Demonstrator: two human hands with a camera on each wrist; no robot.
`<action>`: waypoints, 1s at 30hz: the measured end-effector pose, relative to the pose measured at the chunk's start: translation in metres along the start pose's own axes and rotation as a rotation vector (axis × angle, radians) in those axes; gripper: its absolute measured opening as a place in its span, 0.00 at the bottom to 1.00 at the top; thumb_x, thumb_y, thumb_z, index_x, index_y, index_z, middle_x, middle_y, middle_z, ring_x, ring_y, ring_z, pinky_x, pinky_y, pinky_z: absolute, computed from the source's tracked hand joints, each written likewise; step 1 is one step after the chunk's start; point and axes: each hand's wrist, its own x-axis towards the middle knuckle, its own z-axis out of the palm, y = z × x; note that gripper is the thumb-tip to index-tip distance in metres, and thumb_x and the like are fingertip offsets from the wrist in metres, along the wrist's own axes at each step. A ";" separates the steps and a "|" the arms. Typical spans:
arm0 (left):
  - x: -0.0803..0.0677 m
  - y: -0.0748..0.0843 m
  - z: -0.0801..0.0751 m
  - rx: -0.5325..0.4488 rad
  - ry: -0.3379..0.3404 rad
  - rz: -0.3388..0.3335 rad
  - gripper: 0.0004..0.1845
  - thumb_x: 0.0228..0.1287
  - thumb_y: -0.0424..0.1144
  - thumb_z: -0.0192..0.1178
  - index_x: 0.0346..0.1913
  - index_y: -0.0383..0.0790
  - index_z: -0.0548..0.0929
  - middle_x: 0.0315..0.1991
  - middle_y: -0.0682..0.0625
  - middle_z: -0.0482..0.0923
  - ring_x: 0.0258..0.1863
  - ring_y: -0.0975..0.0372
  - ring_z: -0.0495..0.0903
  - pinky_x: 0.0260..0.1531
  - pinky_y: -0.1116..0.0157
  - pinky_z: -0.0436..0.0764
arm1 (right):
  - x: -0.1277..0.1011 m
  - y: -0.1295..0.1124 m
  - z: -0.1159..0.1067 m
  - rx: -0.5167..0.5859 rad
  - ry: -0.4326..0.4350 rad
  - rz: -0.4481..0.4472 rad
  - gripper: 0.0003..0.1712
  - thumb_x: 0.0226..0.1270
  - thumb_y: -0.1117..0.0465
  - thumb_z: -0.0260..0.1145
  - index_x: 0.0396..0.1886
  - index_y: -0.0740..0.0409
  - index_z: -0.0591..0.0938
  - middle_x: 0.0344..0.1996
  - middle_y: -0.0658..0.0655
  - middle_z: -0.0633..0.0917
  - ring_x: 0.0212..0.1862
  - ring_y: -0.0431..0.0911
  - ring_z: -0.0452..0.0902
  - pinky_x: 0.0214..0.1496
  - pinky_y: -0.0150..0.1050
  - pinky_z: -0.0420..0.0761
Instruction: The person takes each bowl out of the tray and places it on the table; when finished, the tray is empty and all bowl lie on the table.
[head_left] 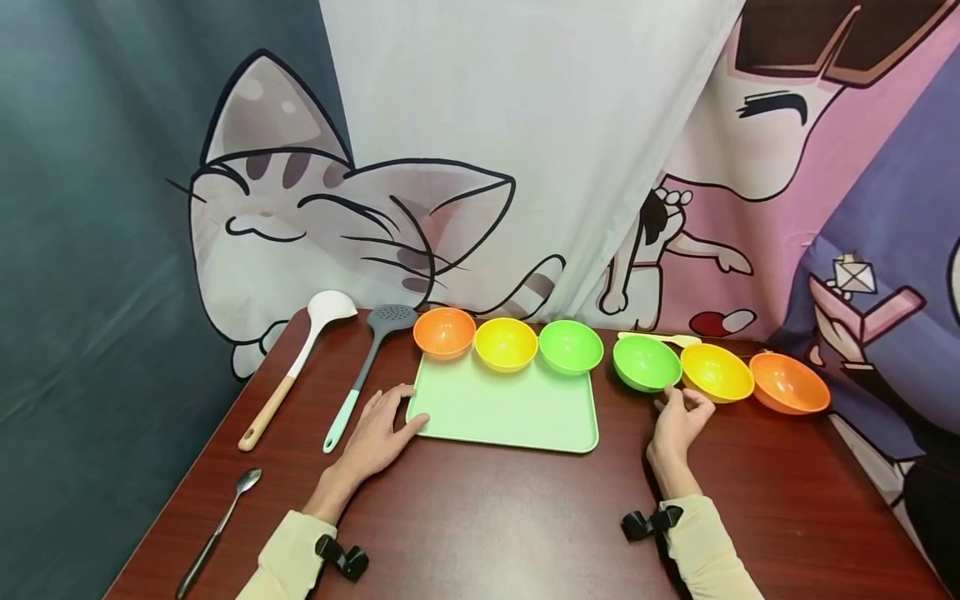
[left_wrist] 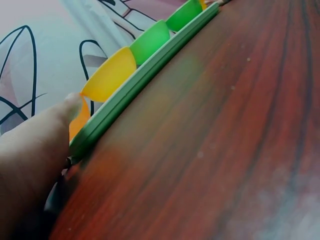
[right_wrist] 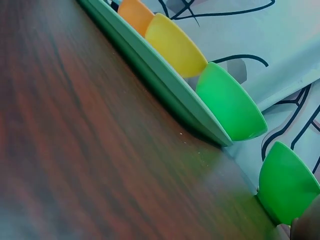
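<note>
My left hand [head_left: 380, 431] rests at the left end of a pale green tray [head_left: 510, 417], thumb over the near corner and fingers fairly straight. Along the tray's back edge stand an orange bowl [head_left: 444, 335], a yellow bowl [head_left: 506, 346] and a green bowl [head_left: 572, 348]. Right of the tray, my right hand [head_left: 677, 429] has its bent fingertips against the near right side of a second green bowl [head_left: 647, 365]. Whether they pinch it is hidden. Another yellow bowl [head_left: 717, 375] and another orange bowl [head_left: 791, 385] continue that row.
A white ladle [head_left: 311, 350] and a grey slotted turner [head_left: 367, 371] lie left of the tray. Nearer the left table edge is a metal spoon [head_left: 217, 533]. A pale yellow utensil [head_left: 660, 337] lies behind the right-hand bowls, before the printed curtain [head_left: 487, 108].
</note>
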 end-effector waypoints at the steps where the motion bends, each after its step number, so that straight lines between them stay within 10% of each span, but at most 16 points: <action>1: 0.001 0.000 0.000 -0.006 0.008 0.003 0.33 0.65 0.55 0.65 0.65 0.39 0.72 0.66 0.43 0.74 0.71 0.50 0.68 0.75 0.44 0.53 | -0.001 0.000 0.000 0.003 -0.001 -0.009 0.12 0.69 0.69 0.59 0.40 0.49 0.66 0.39 0.49 0.66 0.34 0.43 0.70 0.37 0.27 0.81; 16: -0.001 0.000 -0.003 -0.034 0.017 -0.004 0.23 0.59 0.53 0.71 0.48 0.42 0.76 0.63 0.44 0.77 0.69 0.51 0.71 0.74 0.44 0.55 | -0.039 0.011 0.003 0.011 -0.320 -0.242 0.09 0.68 0.76 0.58 0.31 0.60 0.75 0.22 0.53 0.80 0.23 0.40 0.79 0.26 0.30 0.83; 24: -0.001 -0.001 -0.004 -0.040 0.029 -0.005 0.20 0.59 0.50 0.71 0.44 0.43 0.76 0.63 0.44 0.77 0.68 0.51 0.72 0.75 0.45 0.55 | -0.055 0.020 0.011 -0.302 -0.470 -0.233 0.16 0.74 0.64 0.61 0.53 0.72 0.78 0.40 0.49 0.81 0.44 0.37 0.80 0.49 0.25 0.80; 30: -0.001 0.001 -0.003 -0.047 0.021 -0.005 0.13 0.62 0.42 0.66 0.44 0.42 0.76 0.63 0.43 0.77 0.69 0.50 0.71 0.75 0.45 0.54 | -0.054 0.026 0.017 -0.346 -0.532 -0.245 0.25 0.72 0.66 0.63 0.65 0.69 0.72 0.58 0.66 0.77 0.60 0.50 0.73 0.58 0.19 0.72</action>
